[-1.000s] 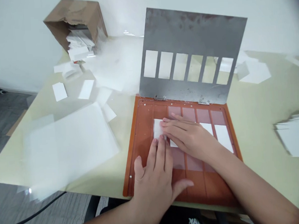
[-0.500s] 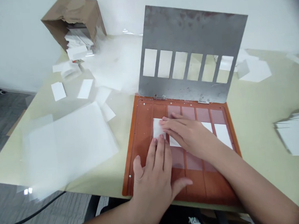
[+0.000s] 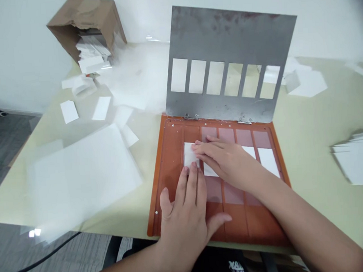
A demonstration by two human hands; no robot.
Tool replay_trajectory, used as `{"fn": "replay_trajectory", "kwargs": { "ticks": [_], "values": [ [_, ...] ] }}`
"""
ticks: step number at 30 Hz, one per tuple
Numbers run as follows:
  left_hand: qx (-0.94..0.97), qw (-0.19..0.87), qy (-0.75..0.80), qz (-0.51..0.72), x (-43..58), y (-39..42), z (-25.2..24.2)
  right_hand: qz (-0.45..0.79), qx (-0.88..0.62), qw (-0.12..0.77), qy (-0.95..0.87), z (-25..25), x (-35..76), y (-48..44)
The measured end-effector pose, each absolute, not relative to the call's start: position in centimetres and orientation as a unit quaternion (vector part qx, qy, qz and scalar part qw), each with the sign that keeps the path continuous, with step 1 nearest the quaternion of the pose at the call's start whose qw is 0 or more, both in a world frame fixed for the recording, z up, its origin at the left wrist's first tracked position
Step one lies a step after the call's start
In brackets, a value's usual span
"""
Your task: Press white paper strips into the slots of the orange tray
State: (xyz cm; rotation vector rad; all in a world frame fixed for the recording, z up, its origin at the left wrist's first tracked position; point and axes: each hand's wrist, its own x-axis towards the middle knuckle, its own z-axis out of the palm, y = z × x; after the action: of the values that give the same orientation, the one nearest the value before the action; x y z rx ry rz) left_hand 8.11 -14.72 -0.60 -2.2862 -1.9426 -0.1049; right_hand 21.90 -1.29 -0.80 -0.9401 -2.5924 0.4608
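white card (image 3: 189, 154) on orange tray (image 3: 171, 173), long axis pointing at steel plate (image 3: 215, 39); left hand (image 3: 183, 218) and right hand (image 3: 226, 162) flat against it, open, not clamped.

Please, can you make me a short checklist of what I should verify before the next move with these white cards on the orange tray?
1. Metal plate stands open on its hinges, off the orange tray: ok.
2. Rightmost white card lies straight in its lane: ok.
3. Card under the left hand sits straight: cannot tell, the fingertips cover its lower end.
4. Card under the right hand sits straight: cannot tell, the hand covers most of it.
5. All pink windows are covered: not ok, several show bare.
6. Spare white cards are near: ok, loose on the table left of the tray.
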Motion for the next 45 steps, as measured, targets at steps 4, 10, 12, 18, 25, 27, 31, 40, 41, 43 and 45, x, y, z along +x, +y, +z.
{"fn": "replay_trajectory", "kwargs": {
  "ticks": [4,10,12,18,25,27,31,40,41,43,45],
  "values": [
    [-0.763,0.063,-0.643,-0.030,8.1,-14.7,-0.6,0.165,-0.332,0.167,-0.914,-0.6,21.8,-1.3],
    [-0.768,0.073,-0.635,-0.021,8.1,-14.8,-0.6,0.156,-0.332,0.160,-0.917,-0.4,21.8,-1.2],
    [-0.769,0.075,-0.635,-0.021,8.1,-14.7,-0.6,0.156,-0.329,0.161,-0.917,-0.5,21.8,-1.2],
    [-0.772,0.071,-0.632,-0.021,8.1,-14.7,-0.7,0.155,-0.327,0.154,-0.919,-0.5,21.8,-1.1],
    [-0.772,0.069,-0.631,-0.019,8.0,-14.7,-0.5,0.110,-0.298,0.178,-0.931,-0.7,21.8,-1.7],
    [-0.770,0.060,-0.634,-0.023,8.1,-14.6,-0.5,0.089,-0.287,0.185,-0.936,-0.8,21.9,-1.9],
    [-0.761,0.057,-0.644,-0.044,8.2,-14.6,-0.5,0.073,-0.274,0.201,-0.938,-0.7,21.8,-2.1],
    [-0.757,0.056,-0.646,-0.086,8.3,-14.6,-0.5,0.055,-0.273,0.192,-0.941,-0.5,21.8,-2.4],
    [-0.756,0.058,-0.645,-0.090,8.3,-14.5,-0.5,0.052,-0.272,0.189,-0.942,-0.4,21.8,-2.4],
    [-0.758,0.062,-0.643,-0.094,8.3,-14.5,-0.6,0.043,-0.268,0.179,-0.945,-0.2,21.8,-2.4],
    [-0.758,0.063,-0.642,-0.093,8.3,-14.5,-0.7,0.034,-0.264,0.163,-0.950,0.0,21.9,-2.4]
  ]
}}
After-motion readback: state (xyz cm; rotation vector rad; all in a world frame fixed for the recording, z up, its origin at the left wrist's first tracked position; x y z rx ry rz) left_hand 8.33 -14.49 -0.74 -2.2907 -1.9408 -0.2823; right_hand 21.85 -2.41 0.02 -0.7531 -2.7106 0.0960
